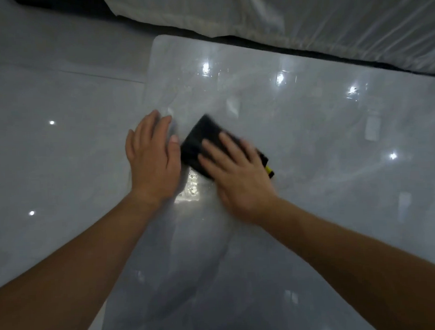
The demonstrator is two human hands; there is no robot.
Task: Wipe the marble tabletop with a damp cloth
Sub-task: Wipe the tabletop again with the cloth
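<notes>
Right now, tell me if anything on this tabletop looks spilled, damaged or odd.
Nothing stands out. The right hand presses the dark cloth on the marble tabletop, the left hand rests beside it, and the wet patch between them fits wiping.

At frame centre the right hand [236, 169] lies flat, fingers spread, on a dark cloth [198, 140] on the glossy grey marble surface [309, 137]. A yellow tag [268, 169] shows at the cloth's right edge. Just left of it, the left hand [152, 157] rests flat by the surface's left edge, with the shiny floor [49, 96] beyond.
</notes>
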